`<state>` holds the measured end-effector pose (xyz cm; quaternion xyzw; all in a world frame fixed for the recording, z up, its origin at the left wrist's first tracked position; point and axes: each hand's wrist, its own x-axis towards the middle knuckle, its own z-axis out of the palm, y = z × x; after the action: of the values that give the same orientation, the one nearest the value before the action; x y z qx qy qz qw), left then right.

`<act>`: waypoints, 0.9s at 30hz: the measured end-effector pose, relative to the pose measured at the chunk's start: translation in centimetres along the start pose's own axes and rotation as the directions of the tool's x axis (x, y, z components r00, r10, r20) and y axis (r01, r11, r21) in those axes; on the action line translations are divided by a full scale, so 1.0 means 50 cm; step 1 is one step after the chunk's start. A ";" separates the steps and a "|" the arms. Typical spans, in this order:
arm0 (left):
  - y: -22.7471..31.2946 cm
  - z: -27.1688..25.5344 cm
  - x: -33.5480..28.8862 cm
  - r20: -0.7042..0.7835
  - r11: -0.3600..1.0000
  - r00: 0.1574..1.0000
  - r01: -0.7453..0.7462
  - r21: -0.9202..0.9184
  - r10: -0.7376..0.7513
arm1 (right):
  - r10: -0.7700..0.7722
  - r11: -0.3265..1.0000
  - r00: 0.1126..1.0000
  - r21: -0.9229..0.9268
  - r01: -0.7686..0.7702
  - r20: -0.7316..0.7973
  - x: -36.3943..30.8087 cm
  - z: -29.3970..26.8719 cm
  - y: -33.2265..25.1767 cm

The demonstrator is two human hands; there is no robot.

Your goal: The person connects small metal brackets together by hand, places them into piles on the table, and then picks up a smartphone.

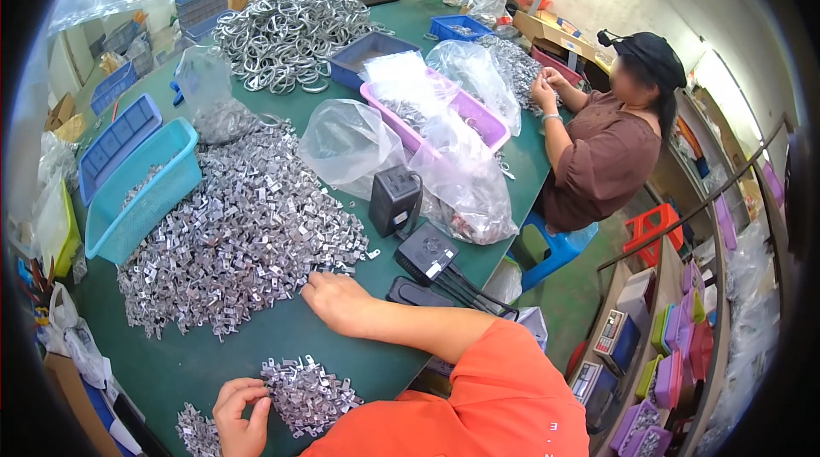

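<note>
A large heap of small silvery metal clips [248, 226] covers the middle of the green table. My right hand [337, 303] lies at the heap's near right edge, fingers bent and closed against the pieces; what they pinch is too small to make out. Lower down, my left hand [242, 417] rests beside a smaller pile of clips [312, 397], its curled fingertips at that pile's left edge. Whatever is between those fingertips is hidden. Another little pile of clips [196, 430] sits to the left of my left hand.
A teal basket [141, 192] leans on the heap's left. Black power adapters [427, 252] with cables stand right of my right hand. Beyond are clear plastic bags [350, 145], a purple tray [487, 115] and metal rings [282, 34]. A co-worker [611, 132] sits at the table's right side.
</note>
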<state>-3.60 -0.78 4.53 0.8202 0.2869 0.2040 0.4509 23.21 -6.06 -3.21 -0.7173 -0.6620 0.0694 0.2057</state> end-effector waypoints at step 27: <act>-0.051 0.031 0.003 -0.144 0.917 0.989 -0.029 -0.397 -0.031 | 0.064 0.032 0.940 0.941 -0.337 0.334 -0.039 -0.023 -0.189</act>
<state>-3.30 -0.57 1.55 0.6939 0.2724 0.3179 0.5859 14.71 -7.82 1.18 -0.4563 -0.3431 0.6013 0.5590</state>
